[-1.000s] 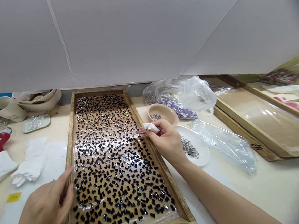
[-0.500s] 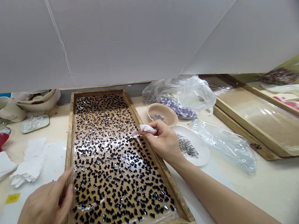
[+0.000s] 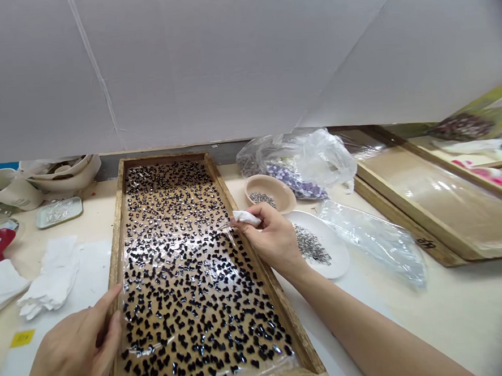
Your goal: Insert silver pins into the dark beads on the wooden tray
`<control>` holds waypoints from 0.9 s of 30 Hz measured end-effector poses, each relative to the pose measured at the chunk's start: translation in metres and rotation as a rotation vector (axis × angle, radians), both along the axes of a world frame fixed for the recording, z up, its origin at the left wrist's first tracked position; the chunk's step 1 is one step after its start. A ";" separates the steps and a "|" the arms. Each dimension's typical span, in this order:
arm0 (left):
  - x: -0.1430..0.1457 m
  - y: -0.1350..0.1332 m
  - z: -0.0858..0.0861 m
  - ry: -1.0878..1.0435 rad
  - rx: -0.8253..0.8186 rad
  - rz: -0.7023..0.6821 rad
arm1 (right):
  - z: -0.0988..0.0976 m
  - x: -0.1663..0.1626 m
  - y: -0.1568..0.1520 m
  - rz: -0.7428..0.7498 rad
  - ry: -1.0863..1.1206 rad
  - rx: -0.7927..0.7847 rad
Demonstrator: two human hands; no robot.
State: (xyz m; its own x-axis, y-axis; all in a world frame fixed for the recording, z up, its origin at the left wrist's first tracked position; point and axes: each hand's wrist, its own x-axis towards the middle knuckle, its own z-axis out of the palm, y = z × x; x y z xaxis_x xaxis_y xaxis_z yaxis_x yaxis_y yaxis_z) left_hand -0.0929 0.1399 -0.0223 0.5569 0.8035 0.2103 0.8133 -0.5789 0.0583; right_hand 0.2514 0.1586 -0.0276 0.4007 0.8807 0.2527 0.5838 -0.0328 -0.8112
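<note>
A long wooden tray [image 3: 116, 230] lies lengthwise before me, lined with clear film and scattered with many small black bow-shaped pieces [image 3: 193, 296]. My left hand [image 3: 71, 349] grips the tray's left side near the front, its index finger and thumb against the frame. Over the right side, my right hand [image 3: 273, 235] is closed in a pinch. It holds a wad of white tissue [image 3: 246, 217] together with thin tweezers [image 3: 223, 227], whose tips point left above the pieces. Most of the tweezers is hidden by the tissue and fingers.
Right of the tray stand a beige bowl [image 3: 279, 193] and a white plate [image 3: 338, 256] with small metal pieces. Behind lies a plastic bag [image 3: 317, 155]; a clear pouch [image 3: 377, 237] and stacked wooden frames [image 3: 431, 211] sit farther right. Folded tissues [image 3: 54, 274] and a small dish [image 3: 60, 213] lie left.
The view has shifted slightly. Both hands keep nearly the same places on and over the tray, and the tweezers' tips reach slightly farther left.
</note>
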 end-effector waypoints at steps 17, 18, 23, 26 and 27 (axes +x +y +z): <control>-0.009 0.003 -0.003 0.021 0.083 0.040 | -0.004 0.001 0.001 0.013 0.018 0.013; -0.010 0.003 -0.003 0.024 0.076 0.055 | -0.004 0.001 0.001 0.011 0.013 0.010; -0.015 0.005 -0.005 -0.007 0.001 0.131 | 0.002 0.005 0.000 -0.034 0.025 0.023; -0.014 0.008 -0.004 -0.086 -0.023 0.163 | 0.005 0.008 -0.002 -0.057 0.015 0.027; -0.013 0.009 -0.003 -0.138 -0.022 0.177 | 0.006 0.009 -0.002 -0.061 0.001 0.029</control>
